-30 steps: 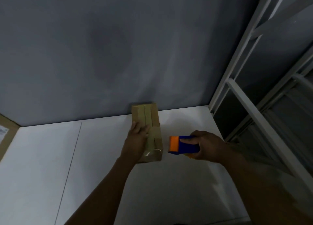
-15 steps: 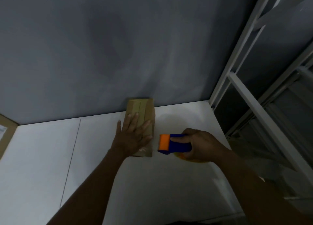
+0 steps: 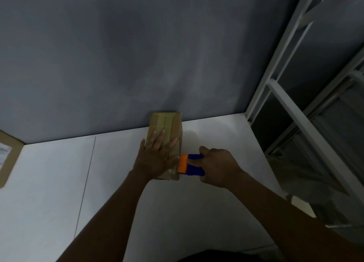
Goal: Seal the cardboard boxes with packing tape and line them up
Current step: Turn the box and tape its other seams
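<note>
A small brown cardboard box (image 3: 171,123) lies on the white table (image 3: 118,192), its far end against the grey wall. A strip of clear tape runs along its top seam. My left hand (image 3: 157,157) lies flat on the box's near half, fingers spread. My right hand (image 3: 218,166) grips a blue and orange tape dispenser (image 3: 190,164). The dispenser's orange end touches the box's near right side.
A second cardboard box with a white label (image 3: 6,159) pokes in at the left edge. White metal shelving (image 3: 299,96) stands to the right of the table. A seam (image 3: 86,183) runs across the tabletop left of my arm.
My left hand went from a loose hold on the box's edge to lying flat on top. The dispenser moved left until it touched the box's side.
</note>
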Available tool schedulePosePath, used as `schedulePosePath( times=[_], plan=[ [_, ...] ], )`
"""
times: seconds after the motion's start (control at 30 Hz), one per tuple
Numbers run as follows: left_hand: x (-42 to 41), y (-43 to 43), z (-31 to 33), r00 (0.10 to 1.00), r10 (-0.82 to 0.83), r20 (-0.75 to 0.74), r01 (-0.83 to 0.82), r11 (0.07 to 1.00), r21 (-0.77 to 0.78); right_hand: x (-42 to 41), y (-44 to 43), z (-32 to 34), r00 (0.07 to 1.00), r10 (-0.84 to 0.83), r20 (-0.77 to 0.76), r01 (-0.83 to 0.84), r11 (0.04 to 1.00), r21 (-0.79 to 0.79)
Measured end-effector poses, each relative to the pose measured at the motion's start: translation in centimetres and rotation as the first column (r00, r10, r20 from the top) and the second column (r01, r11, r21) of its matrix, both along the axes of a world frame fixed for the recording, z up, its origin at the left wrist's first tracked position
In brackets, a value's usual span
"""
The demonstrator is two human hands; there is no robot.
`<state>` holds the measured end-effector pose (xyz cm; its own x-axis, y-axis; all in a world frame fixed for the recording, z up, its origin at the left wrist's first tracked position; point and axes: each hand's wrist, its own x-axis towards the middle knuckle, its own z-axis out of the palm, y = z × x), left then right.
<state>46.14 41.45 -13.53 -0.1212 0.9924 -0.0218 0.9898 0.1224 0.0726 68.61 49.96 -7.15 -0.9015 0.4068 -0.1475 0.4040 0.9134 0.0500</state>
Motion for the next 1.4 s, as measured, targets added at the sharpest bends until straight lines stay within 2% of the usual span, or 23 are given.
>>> schedulePosePath(
  times=[0.1,0.4,0.53,0.7,0.8,1.0,1.17,1.4],
  plan=[
    [0.1,0.1,0.1,1.000,0.002,0.010,-0.002,1.000,-0.005,-0.2,-0.1,-0.2,0.998,0.021,0.066,-0.026,0.997,0.069],
    [0.0,0.2,-0.1,1.000,0.003,0.022,-0.002,1.000,-0.027,0.0,-2.6,-1.2,0.995,-0.039,-0.088,0.050,0.990,0.130],
    [0.1,0.3,0.0,0.999,0.019,0.038,-0.017,0.999,-0.034,0.2,-3.4,-1.3,0.994,-0.033,-0.107,0.053,0.979,0.195],
    [0.2,0.2,0.2,0.998,0.004,0.057,-0.002,0.999,-0.040,0.4,-2.4,-1.0,0.995,-0.088,-0.055,0.092,0.992,0.082],
    [0.3,0.2,0.5,0.999,0.000,0.049,0.002,0.999,-0.038,-0.1,-2.6,0.4,0.993,-0.098,0.071,0.098,0.995,0.008],
    [0.6,0.1,0.6,0.995,0.069,0.067,-0.063,0.995,-0.083,-1.8,-3.6,0.8,0.968,-0.235,0.088,0.237,0.972,-0.013],
    [0.7,0.2,0.7,0.996,0.080,0.043,-0.076,0.992,-0.098,-2.8,-3.7,2.0,0.954,-0.256,0.159,0.260,0.966,-0.005],
    [0.8,0.3,0.7,0.991,0.109,0.075,-0.101,0.990,-0.102,-3.2,-4.0,2.8,0.937,-0.301,0.178,0.311,0.950,-0.031]
  ],
)
